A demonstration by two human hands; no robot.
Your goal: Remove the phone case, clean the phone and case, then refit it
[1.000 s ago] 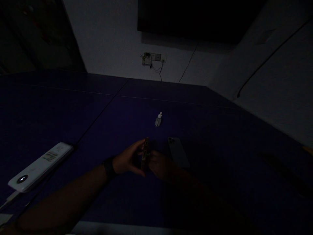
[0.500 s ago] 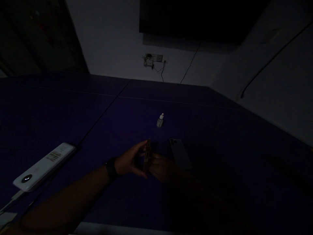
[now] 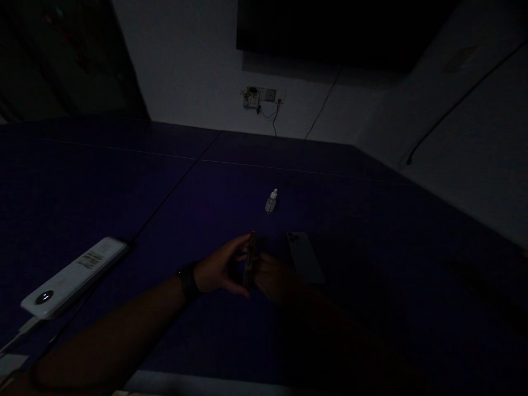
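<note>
Between my hands a thin brown slab-like object (image 3: 249,260) stands on edge, with small notches or openings along its narrow side; the dimness hides its kind. My left hand (image 3: 218,270), a dark band on its wrist, grips it with the fingers at the far end and the thumb at the near end. My right hand (image 3: 270,276) is closed against its right face, the fingers bent and partly in shadow. Just right of that hand lies a grey smartphone (image 3: 307,258), back up, cameras at its far end. Farther off stands a small clear dropper bottle (image 3: 270,204) with a white top.
A white power bank (image 3: 76,278) with a cable plugged in lies at the left of the dark blue table (image 3: 165,330). Beyond it are a wall with sockets (image 3: 264,95) and hanging wires, and a large dark screen (image 3: 342,33). The room is very dim.
The view has shifted slightly. My hands keep the same hold on the brown object, which looks barely moved. The bottle, smartphone and power bank stay in place.
</note>
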